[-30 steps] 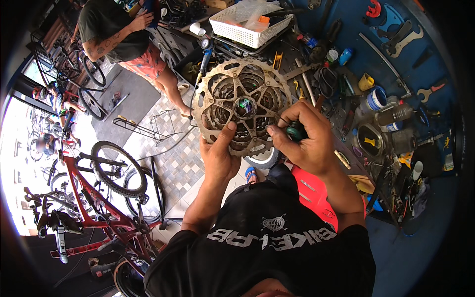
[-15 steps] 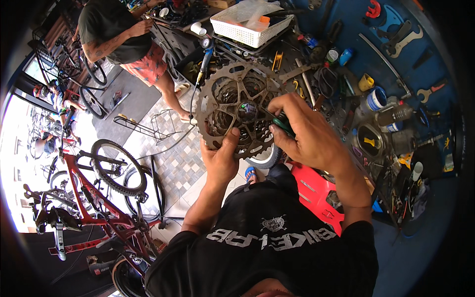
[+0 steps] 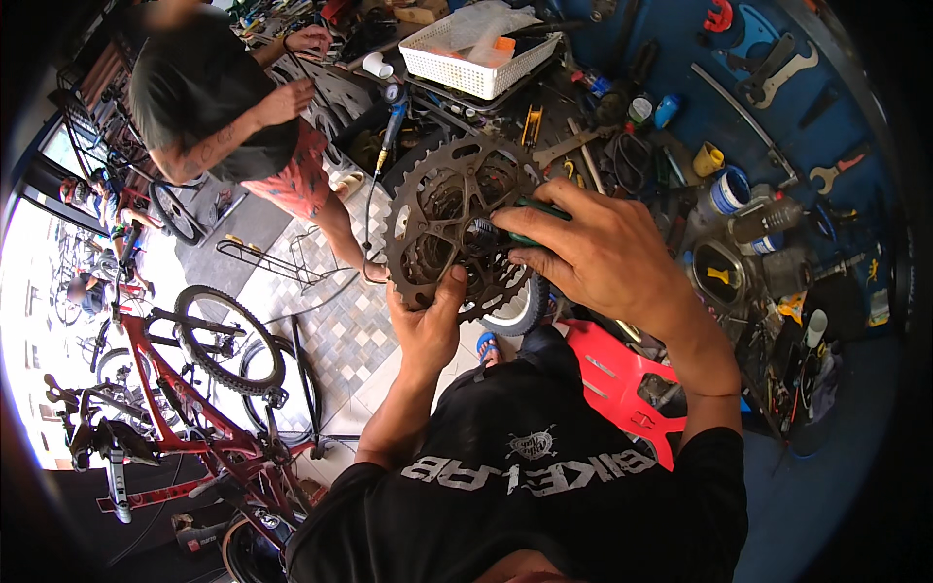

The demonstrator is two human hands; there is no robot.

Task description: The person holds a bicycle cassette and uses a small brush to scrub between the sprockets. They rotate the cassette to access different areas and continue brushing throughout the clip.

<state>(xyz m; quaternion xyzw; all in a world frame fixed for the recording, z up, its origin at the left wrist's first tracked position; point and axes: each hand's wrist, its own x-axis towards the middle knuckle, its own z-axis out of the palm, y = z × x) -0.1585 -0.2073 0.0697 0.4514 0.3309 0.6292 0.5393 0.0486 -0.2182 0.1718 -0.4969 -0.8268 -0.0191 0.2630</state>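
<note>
A dark, worn bicycle cassette [image 3: 449, 229] is held up in front of me, its largest toothed cog toward me and its face tilted. My left hand [image 3: 426, 325] grips its lower left rim, with the thumb lying over the front. In my right hand [image 3: 601, 251] is a green-handled tool [image 3: 533, 222], pinched between thumb and fingers. Its working end is at the middle opening of the cassette; my fingers and the shadow there hide the tip, so I cannot tell its exact kind.
A workbench at the right bears a white basket [image 3: 457, 70], cups, bottles and loose tools. Wrenches [image 3: 783, 73] hang on the blue wall. A red plastic seat [image 3: 612, 374] is below my right arm. At left are a red bicycle [image 3: 170, 389] and a person in a dark shirt [image 3: 199, 92].
The cassette has tilted and turned its face more to the right. My right hand has brought the green-handled tool higher, across its middle. The other person has shifted left, with an arm lower.
</note>
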